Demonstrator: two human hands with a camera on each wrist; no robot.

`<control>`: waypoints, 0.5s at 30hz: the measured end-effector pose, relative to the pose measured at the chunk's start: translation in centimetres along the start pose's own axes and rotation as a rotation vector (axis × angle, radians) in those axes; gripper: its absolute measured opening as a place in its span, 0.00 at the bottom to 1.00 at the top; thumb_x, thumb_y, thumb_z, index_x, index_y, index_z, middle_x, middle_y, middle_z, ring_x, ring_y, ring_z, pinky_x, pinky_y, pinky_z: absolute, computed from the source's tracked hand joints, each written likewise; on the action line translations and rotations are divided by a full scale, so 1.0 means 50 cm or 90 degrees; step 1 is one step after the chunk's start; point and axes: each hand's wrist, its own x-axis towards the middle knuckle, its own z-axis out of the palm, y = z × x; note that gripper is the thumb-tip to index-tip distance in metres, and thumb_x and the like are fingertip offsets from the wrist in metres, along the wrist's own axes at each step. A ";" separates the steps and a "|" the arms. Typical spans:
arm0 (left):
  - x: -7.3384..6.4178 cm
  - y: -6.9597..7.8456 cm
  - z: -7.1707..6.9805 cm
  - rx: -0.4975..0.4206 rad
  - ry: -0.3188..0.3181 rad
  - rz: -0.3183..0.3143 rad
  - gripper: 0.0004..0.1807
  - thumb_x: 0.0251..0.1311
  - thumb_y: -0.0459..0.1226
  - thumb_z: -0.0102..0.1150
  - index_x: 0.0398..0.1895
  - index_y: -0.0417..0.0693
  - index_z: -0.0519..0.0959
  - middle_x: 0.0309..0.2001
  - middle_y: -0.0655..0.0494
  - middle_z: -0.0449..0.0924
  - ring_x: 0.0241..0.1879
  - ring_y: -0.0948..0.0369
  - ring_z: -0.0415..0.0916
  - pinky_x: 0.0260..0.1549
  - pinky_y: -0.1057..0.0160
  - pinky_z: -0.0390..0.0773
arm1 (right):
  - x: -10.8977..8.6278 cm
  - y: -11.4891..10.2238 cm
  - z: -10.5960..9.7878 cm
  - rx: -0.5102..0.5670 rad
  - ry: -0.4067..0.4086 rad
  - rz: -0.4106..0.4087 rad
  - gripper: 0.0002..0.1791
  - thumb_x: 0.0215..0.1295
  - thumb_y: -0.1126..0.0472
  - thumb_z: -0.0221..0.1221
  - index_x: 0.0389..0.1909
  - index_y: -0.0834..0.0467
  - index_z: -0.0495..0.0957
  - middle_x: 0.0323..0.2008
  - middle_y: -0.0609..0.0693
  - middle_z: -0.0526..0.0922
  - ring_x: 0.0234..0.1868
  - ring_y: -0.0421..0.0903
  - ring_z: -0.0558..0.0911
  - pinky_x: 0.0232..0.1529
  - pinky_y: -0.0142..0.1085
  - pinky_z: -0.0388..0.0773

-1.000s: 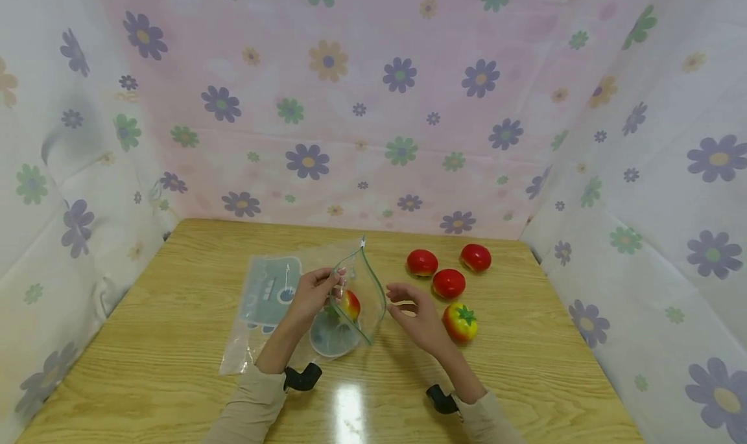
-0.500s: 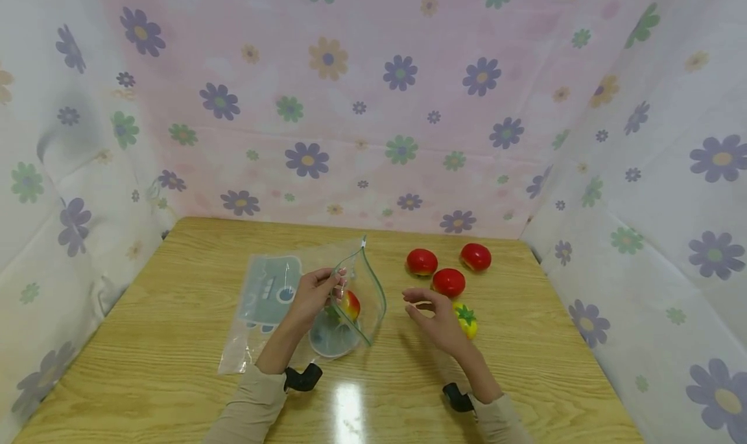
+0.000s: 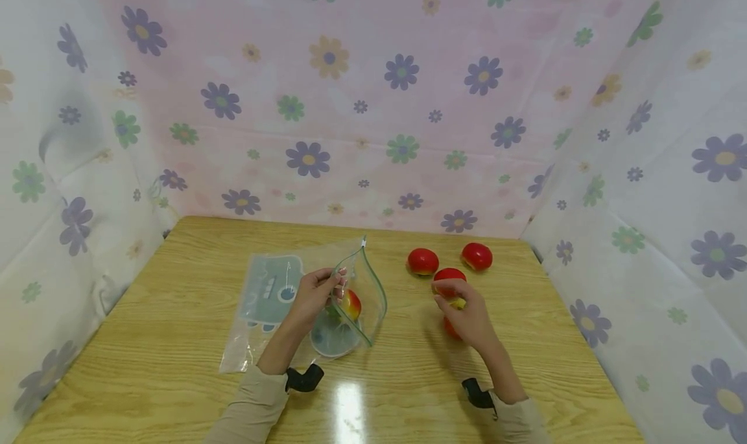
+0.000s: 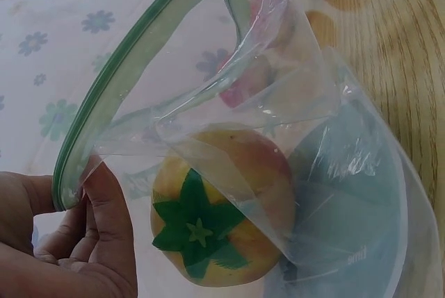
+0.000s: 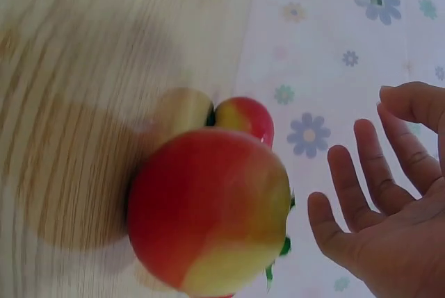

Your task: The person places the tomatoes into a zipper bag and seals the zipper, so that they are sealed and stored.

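My left hand (image 3: 312, 298) pinches the green-edged mouth of a clear zip bag (image 4: 118, 76), which gapes towards the right. Inside the bag lies a red-yellow toy tomato (image 4: 222, 208) with a green star-shaped calyx. My right hand (image 3: 471, 317) hovers over another red-yellow toy tomato (image 5: 208, 208) on the table, partly covering it in the head view. Its fingers are spread and loosely bent, apart from the tomato in the right wrist view. Just behind this hand, a red toy tomato (image 3: 448, 274) sits on the table.
Two more red tomatoes, one at the left (image 3: 423, 262) and one at the right (image 3: 476, 257), stand farther back on the wooden table (image 3: 175, 340). The bag's printed, flat part (image 3: 268, 295) spreads leftward. Flowered cloth (image 3: 362, 139) encloses the table's back and sides.
My right hand has moved away from the bag's mouth, rightward to above the red-yellow tomato. The left hand and the bag have stayed in place.
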 end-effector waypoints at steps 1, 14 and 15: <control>0.000 0.000 0.000 -0.002 0.000 0.001 0.16 0.77 0.33 0.51 0.56 0.27 0.77 0.33 0.56 0.81 0.27 0.66 0.76 0.27 0.72 0.79 | -0.001 0.003 -0.005 0.001 0.004 0.002 0.14 0.65 0.72 0.66 0.51 0.64 0.83 0.50 0.60 0.86 0.51 0.59 0.81 0.56 0.53 0.78; -0.001 -0.001 -0.001 0.008 -0.002 0.010 0.16 0.78 0.35 0.49 0.55 0.28 0.77 0.32 0.58 0.80 0.27 0.66 0.75 0.25 0.72 0.74 | -0.020 0.036 -0.048 -0.064 -0.138 0.198 0.30 0.67 0.65 0.65 0.68 0.69 0.69 0.69 0.70 0.66 0.71 0.71 0.62 0.70 0.66 0.61; -0.002 0.000 0.000 0.007 -0.001 0.009 0.16 0.78 0.35 0.49 0.55 0.28 0.77 0.32 0.58 0.80 0.27 0.66 0.75 0.25 0.72 0.74 | -0.021 0.037 -0.051 -0.067 -0.153 0.210 0.34 0.67 0.63 0.66 0.70 0.69 0.65 0.70 0.71 0.64 0.71 0.71 0.62 0.70 0.66 0.60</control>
